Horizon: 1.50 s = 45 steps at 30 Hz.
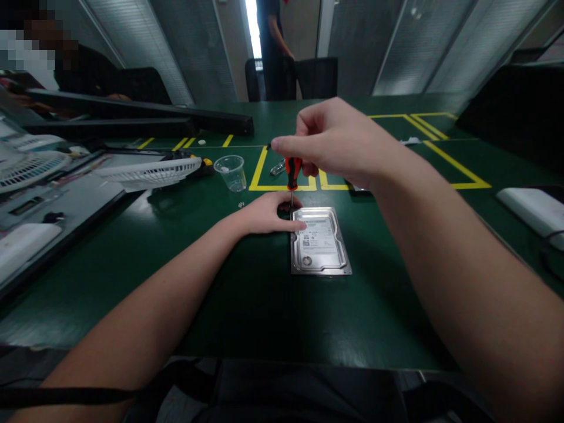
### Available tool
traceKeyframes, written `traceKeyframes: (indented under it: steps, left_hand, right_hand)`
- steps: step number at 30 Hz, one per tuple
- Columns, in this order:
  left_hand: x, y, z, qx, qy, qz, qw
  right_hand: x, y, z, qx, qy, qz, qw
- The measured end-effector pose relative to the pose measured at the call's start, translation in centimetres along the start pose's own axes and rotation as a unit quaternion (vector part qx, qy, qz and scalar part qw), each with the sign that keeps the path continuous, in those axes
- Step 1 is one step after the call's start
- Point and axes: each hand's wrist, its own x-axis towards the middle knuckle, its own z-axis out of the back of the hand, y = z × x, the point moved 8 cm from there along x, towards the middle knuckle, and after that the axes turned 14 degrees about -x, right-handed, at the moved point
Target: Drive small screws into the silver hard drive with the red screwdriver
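A silver hard drive [319, 241] with a white label lies flat on the green table. My left hand [268, 212] is at its far left corner, thumb laid over the label and the other fingers curled by the far edge, partly hidden. Above that corner, my right hand [328, 141] is closed round the red and black handle of a screwdriver [293, 170]. The screwdriver stands upright, its thin shaft pointing down at the drive's corner. Its tip is too small to tell whether it sits in a screw.
Left of the drive stands a clear plastic cup [231, 173], with tiny pieces [241, 205] nearby. White fan grilles [154, 170] and a large panel [66, 205] occupy the left. A white device [533, 211] lies at right. Yellow tape [282, 188] marks the table; people are beyond it.
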Motion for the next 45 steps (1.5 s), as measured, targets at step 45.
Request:
traceKeyframes:
  steps: [45]
  left_hand:
    - [0.0, 0.3, 0.0, -0.007, -0.003, -0.01, 1.0]
  right_hand:
    - [0.4, -0.1, 0.0, -0.005, -0.002, -0.006, 1.0]
